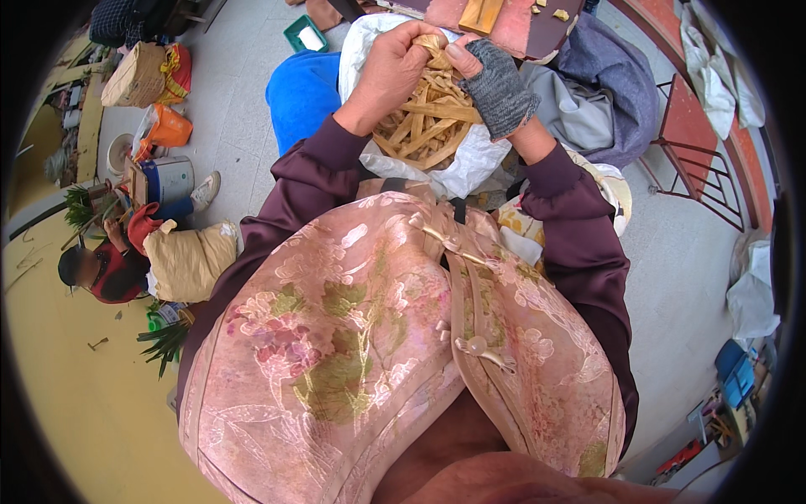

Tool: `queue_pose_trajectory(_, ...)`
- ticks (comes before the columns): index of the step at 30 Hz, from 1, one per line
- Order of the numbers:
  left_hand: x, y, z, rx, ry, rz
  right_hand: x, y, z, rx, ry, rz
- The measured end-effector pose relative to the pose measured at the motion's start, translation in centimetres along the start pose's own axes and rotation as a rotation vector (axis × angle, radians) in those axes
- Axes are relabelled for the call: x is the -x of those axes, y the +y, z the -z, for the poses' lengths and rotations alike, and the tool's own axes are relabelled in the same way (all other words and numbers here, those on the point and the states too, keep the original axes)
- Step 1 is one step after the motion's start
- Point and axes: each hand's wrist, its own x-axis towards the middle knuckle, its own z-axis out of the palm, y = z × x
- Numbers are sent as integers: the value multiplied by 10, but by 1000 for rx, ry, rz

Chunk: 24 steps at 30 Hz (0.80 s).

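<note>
Above a white sack (483,157), both my hands are pinched on a folded, pale tan, dry-looking strip (436,55). My bare left hand (393,74) grips it from the left, fingertips closed. On the other side is my right hand (497,82), in a grey knitted fingerless glove, its thumb pressed against the strip. Many similar tan strips (432,126) lie loosely tangled in the open sack below. My fingers partly hide the strip, so its full shape does not show.
A pinkish work surface (437,12) beyond the sack bears a wooden block (481,15). Blue cloth (304,94) lies left, grey cloth (609,88) right. A folding chair (690,139) stands at right. At left, a person (105,270) sits near a tan sack (191,259) and bucket (170,179).
</note>
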Motion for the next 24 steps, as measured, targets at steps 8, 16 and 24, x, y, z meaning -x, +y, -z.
queue_pose_trajectory(8,5,4,-2,735,-54,267,3,-27,15,520,-1,116)
queue_pose_trajectory(16,-2,11,6,406,-98,-64,0,-26,22,-61,-36,-111)
queue_pose_trajectory(24,5,1,-8,242,74,-78,0,-19,16,-352,-25,-280)
